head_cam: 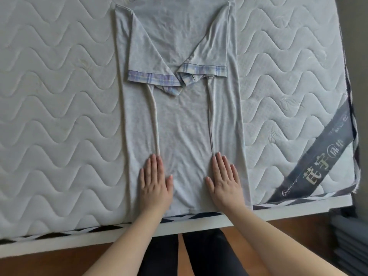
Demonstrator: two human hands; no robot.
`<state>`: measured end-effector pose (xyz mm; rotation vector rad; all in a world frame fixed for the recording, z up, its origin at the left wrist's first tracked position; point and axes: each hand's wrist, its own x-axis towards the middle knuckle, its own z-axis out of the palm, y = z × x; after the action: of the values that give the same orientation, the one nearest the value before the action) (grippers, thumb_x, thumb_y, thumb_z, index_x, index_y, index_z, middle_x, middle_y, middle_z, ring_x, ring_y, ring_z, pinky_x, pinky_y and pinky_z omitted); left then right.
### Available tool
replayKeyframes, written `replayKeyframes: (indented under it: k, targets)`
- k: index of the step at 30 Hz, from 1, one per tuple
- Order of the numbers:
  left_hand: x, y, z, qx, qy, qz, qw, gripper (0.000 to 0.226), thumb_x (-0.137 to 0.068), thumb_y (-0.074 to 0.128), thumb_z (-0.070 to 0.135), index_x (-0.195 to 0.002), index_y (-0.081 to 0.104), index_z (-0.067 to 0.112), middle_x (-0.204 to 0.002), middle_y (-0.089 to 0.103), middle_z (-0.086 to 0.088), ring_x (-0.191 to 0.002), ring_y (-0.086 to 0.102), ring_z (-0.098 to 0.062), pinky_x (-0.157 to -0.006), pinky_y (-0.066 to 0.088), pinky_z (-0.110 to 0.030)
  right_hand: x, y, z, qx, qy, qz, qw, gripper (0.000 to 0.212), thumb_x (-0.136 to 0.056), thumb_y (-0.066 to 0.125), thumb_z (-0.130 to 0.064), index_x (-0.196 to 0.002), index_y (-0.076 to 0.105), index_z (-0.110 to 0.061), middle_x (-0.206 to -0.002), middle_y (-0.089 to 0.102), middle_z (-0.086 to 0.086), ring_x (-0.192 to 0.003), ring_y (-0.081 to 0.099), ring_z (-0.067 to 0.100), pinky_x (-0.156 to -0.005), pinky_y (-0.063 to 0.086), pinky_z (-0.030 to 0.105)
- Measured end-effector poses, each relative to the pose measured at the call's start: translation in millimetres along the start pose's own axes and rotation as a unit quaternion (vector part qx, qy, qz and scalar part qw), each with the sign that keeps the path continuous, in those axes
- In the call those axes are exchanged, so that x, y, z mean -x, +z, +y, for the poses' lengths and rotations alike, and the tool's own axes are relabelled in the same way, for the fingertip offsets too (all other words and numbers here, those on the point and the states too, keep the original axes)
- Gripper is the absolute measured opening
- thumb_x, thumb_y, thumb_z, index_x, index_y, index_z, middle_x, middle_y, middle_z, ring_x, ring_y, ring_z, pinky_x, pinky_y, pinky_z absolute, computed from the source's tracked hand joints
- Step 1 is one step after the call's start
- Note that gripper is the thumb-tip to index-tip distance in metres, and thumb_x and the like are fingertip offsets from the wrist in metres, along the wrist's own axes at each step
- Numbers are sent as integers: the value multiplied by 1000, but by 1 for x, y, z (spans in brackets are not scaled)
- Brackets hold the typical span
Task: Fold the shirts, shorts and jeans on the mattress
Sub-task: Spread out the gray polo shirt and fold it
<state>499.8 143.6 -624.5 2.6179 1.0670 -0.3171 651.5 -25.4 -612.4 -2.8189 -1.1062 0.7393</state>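
Observation:
A light grey shirt [183, 120] lies flat on the quilted mattress [59, 116], its hem at the near edge. Both long sides are folded inward, and the two short sleeves with plaid cuffs [151, 79] lie crossed toward the middle. My left hand [154, 181] rests flat on the lower left fold, fingers straight. Flat on the lower right fold lies my right hand [224, 181], fingers also straight. Neither hand grips the cloth.
The mattress has a grey label band [310, 162] across its near right corner. Its white near edge [199, 220] runs along the bottom, with a wooden floor below. A dark grey object [350, 236] stands at the right.

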Motion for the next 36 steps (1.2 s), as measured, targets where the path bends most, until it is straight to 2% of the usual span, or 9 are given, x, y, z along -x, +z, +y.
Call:
replayKeyframes:
  k: [11,14,19,22,26,29,32,34,36]
  targets:
    - [56,6,10,53,92,-13,994,60,-104,18,43,-153,29,10,-161,25,-10,-149,20,-22,-116,23,-45,50,12,7,-55,-53,31,997,62,-100,31,-45,-155,26,-16,-162,18,0,-150,18,19,-121,14,40]
    - [62,-8,-6,103,114,49,987,54,-103,33,34,-150,36,10,-157,35,-12,-145,31,-26,-115,30,-48,49,-3,15,-107,48,100,988,56,-101,44,-38,-152,33,-18,-159,28,8,-144,29,27,-116,20,46]
    - [76,-34,-49,164,-251,55,952,49,-96,57,34,-139,50,10,-137,50,-19,-124,48,-40,-102,37,-52,50,-19,44,-291,382,44,876,60,-88,68,-39,-137,42,-15,-132,52,12,-125,46,34,-106,35,54]
    - [75,-43,-74,176,-321,-68,928,45,-91,59,51,-122,58,18,-130,51,-13,-117,50,-36,-100,39,-49,58,-18,57,-273,327,-56,903,43,-87,69,-44,-109,55,-11,-111,57,13,-102,55,32,-87,46,44]
    - [75,-43,-84,214,-255,-178,926,54,-92,61,49,-130,56,12,-137,43,-10,-120,50,-31,-100,42,-38,70,-21,58,-296,251,-52,920,29,-84,73,-40,-95,56,-20,-84,61,-6,-71,58,11,-54,38,23]
    - [82,-40,-82,407,-260,-172,859,48,-96,60,40,-134,52,12,-137,54,-2,-119,56,-24,-101,46,-39,81,-20,55,-458,251,-12,852,17,-86,74,-30,-96,62,-22,-87,70,-5,-70,68,5,-63,54,22]
    - [92,-42,-69,608,-294,-128,727,12,-100,56,23,-111,54,21,-126,62,-4,-94,71,-16,-82,58,-32,88,-19,50,-590,254,19,766,15,-86,74,-18,-95,62,-15,-96,69,9,-76,72,10,-70,57,22]
    - [99,-42,-62,631,-303,-83,709,12,-98,59,19,-106,52,25,-116,65,-2,-82,74,-15,-69,59,-27,92,-17,47,-610,255,31,750,18,-86,75,-18,-97,61,-12,-97,68,11,-76,73,11,-68,56,19]
    - [104,-40,-58,599,-309,-38,738,14,-96,63,19,-105,52,23,-104,67,-2,-67,73,-15,-60,57,-25,95,-13,48,-590,259,36,764,19,-87,74,-17,-98,60,-10,-98,68,14,-75,73,12,-67,57,21]
